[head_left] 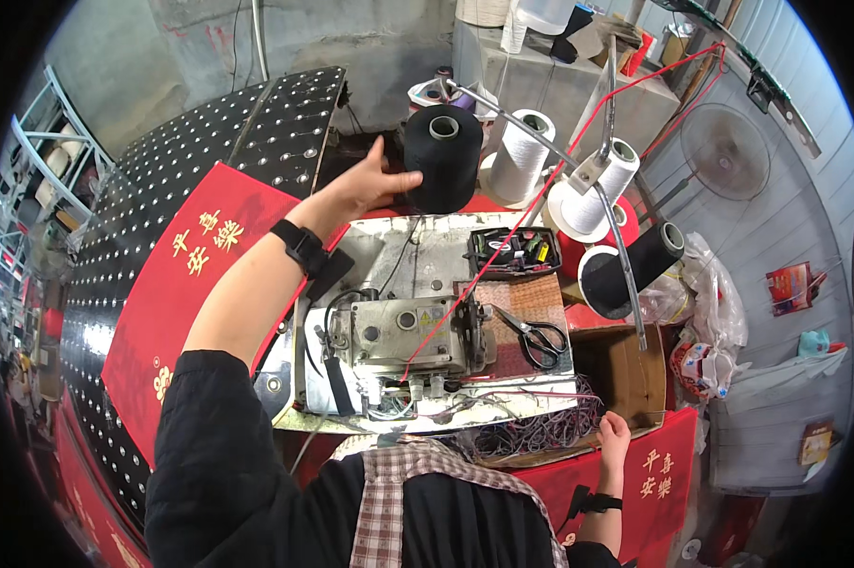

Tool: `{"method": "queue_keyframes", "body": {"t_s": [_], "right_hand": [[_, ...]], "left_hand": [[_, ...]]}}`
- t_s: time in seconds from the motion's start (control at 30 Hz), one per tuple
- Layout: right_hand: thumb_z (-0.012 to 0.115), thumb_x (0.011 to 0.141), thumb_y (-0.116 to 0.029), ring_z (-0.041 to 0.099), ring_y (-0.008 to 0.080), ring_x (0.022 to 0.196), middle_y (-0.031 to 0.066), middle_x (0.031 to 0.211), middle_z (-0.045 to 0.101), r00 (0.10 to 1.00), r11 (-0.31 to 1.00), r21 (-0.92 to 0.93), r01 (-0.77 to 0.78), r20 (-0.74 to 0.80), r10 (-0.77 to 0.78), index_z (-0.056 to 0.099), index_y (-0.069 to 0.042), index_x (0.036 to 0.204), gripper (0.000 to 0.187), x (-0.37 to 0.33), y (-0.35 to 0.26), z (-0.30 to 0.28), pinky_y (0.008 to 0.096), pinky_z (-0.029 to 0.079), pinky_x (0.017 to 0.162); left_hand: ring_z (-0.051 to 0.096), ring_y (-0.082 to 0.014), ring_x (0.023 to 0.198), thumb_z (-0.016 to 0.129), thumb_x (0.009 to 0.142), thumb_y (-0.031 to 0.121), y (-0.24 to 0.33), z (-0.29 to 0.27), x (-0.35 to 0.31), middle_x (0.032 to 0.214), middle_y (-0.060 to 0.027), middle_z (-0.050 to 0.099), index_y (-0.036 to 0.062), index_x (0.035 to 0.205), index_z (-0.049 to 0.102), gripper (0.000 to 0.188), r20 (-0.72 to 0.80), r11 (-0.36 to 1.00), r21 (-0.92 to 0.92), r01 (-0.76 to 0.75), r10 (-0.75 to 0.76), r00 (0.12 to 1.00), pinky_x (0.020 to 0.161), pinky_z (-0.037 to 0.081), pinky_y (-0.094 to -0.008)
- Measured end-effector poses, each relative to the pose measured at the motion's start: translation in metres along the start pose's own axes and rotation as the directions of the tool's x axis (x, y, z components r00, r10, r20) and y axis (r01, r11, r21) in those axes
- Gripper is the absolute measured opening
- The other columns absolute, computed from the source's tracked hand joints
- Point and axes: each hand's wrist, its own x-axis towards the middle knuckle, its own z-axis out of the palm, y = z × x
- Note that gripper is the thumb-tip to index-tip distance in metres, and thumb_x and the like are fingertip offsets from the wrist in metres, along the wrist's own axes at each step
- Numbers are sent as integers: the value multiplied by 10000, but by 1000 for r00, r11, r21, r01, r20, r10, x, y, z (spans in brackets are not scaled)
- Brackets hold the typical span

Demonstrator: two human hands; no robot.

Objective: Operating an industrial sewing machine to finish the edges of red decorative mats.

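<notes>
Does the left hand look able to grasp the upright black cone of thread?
Probably yes: the left hand, fingers spread, is at the upright black cone of thread, with nothing visible between them.

The machine [403, 341] stands on the table [368, 248], scissors [542, 351] to its right, a tray [514, 275] beyond them. Cones [443, 161] stand along the far side. A carton [635, 355] lies right, a mat [176, 293] left, a fan [725, 151] far right.
</notes>
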Motion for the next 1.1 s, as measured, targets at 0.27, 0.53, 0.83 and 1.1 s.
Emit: {"method": "queue_keyframes", "body": {"t_s": [0.27, 0.53, 0.83, 1.1], "right_hand": [[637, 844, -120, 584, 105, 869, 36, 999, 627, 995, 997, 50, 50, 82, -54, 568, -4, 1144, 328, -48, -37, 34, 241, 459, 763], [615, 848, -67, 619, 134, 833, 78, 944, 657, 761, 873, -257, 415, 624, -178, 633, 21, 1062, 232, -178, -204, 33, 253, 483, 733], [615, 789, -86, 624, 294, 804, 115, 906, 660, -156, -276, -39, 960, 744, -650, 648, -14, 979, 206, -284, -472, 194, 373, 494, 711], [635, 738, -103, 651, 303, 819, 147, 851, 675, 305, -680, -459, 572, 889, -343, 687, -27, 918, 202, -227, -580, 367, 374, 508, 717]], "left_hand": [[576, -130, 1008, 692, 773, 20, -63, 4, 19, 1115, -23, 619, 70, 1304, 422, 598, 243, 947, 13, 322, -315, 917, 920, 374, -351], [499, -90, 663, 472, 975, 257, -14, -17, -93, 683, 34, 408, 45, 1081, 491, 239, 501, 962, 58, 268, -260, 825, 706, 501, -295], [459, -79, 568, 406, 989, 211, -18, -79, -193, 589, 46, 382, -11, 959, 533, 258, 155, 986, 155, -64, 39, 987, 610, 444, -240], [463, -75, 568, 406, 987, 194, -25, -94, -221, 566, 39, 402, -12, 929, 562, 264, 27, 981, 91, -174, 172, 985, 595, 427, -237]]}}
